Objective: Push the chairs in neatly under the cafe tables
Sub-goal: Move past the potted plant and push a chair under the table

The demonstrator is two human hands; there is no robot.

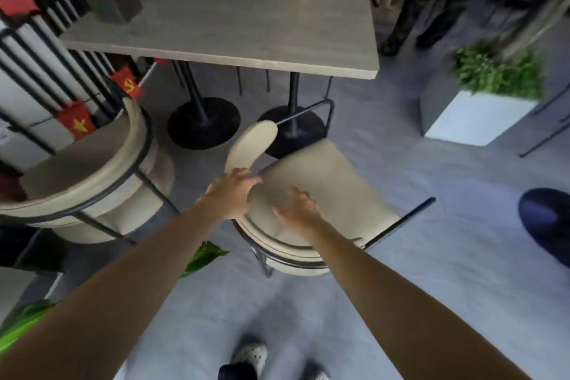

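Head view, blurred by motion: both bare arms reach down to a cream chair (311, 176) with a dark metal frame, standing out on the grey floor (401, 271) in front of the counter (246, 28), turned at an angle and not under it. The left hand (229, 194) rests on the curved backrest, its fingers (246, 177) bent over the top edge in a loose grip. The right hand (296, 210) lies near the backrest's inner face with fingers spread open; whether it touches cannot be told. A second cream chair (92, 182) stands to the left, also clear of the counter. A dark box (112, 3) sits on the counter's far left corner.
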